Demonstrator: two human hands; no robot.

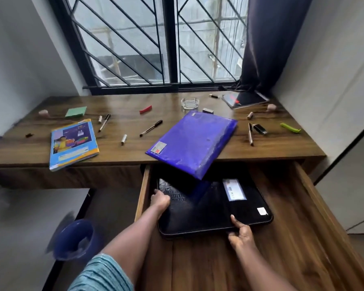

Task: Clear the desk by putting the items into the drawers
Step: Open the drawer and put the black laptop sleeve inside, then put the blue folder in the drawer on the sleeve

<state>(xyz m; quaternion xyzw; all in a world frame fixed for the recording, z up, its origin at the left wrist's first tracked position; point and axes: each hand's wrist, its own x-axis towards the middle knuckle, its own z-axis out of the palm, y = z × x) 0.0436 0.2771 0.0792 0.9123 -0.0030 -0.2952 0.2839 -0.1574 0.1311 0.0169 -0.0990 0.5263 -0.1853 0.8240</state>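
Curled fingers of left hand [160, 199] and right hand [241, 232] grip black folder [208, 211].

Dark curtain [269, 43] (bunched) hangs beside the barred window [156, 38].

blue bin [73, 240] blurred, black case [208, 211] partly under purple folder [191, 143]

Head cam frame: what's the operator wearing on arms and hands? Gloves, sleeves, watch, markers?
Both hands bare, no gloves: left hand, right hand. Forearms uncovered, no watch or bracelet visible. The left upper arm has a teal sleeve with fine lighter stripes. The right arm shows no sleeve in frame. Possible ring on the left hand, too small to confirm.
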